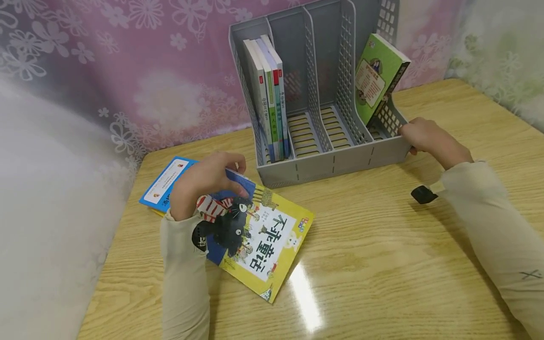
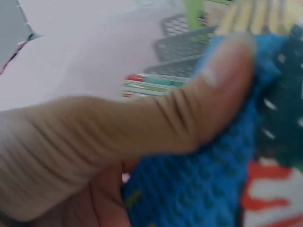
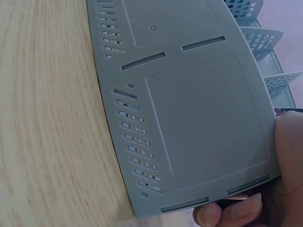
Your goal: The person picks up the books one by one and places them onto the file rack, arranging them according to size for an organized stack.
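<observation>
My left hand (image 1: 208, 182) pinches a yellow and blue picture book (image 1: 293, 222) at its blue edge, the thumb (image 2: 189, 118) flat on the cover. The cover carries a black animal with a red-striped part and a white title panel. At the right front corner of a grey book rack (image 1: 314, 166), my right hand (image 1: 435, 141) grips the end wall. In the right wrist view, fingertips (image 3: 246, 206) curl round the corner of the rack's front panel (image 3: 208, 123). Beneath and behind my left hand lies a blue-covered book (image 1: 167, 182), partly hidden.
Several thin books (image 1: 272, 108) stand upright in the rack's leftmost compartment. A green book (image 1: 376, 78) leans in the rightmost one. Wooden table (image 1: 382, 264) surface extends in front of the rack, and a flowered pink curtain (image 1: 170, 71) hangs behind it.
</observation>
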The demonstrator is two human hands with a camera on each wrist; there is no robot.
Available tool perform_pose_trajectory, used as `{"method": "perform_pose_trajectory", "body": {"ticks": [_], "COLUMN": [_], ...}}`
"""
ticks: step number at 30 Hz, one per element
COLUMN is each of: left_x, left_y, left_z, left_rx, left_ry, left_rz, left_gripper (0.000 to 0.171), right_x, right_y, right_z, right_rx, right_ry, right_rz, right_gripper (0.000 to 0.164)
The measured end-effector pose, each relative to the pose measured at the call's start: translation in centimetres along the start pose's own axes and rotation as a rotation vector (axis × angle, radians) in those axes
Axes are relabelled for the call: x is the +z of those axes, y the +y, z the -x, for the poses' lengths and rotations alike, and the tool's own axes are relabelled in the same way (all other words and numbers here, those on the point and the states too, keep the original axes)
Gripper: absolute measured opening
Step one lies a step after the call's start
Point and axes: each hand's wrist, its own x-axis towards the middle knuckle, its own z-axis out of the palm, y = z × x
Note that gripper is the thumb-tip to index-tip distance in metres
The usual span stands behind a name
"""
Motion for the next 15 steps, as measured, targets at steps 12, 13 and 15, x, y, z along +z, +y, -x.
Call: {"method": "perform_pose_trajectory", "body": {"ticks": [12, 13, 15], "left_x": [-1.2, -1.0, -0.7], "left_y": [1.9, 2.1, 2.7], "left_z": [2.0, 1.8, 1.3], "left_rx": [0.402, 0.413, 0.402], "left_ry": [0.469, 0.504, 0.553], "left_rz": [0.270, 0.273, 0.242], "left_gripper": [0.036, 0.036, 0.036], "right_x": [0.1, 0.1, 0.2], "right_y": [0.2, 0.2, 0.2], "right_z": [-0.2, -0.2, -0.3], "right_rx": [-0.007, -0.007, -0.007], "right_ry": [0.007, 0.012, 0.022], "right_rz": [0.008, 0.010, 0.011], "right_gripper": [0.039, 0.039, 0.039]}}
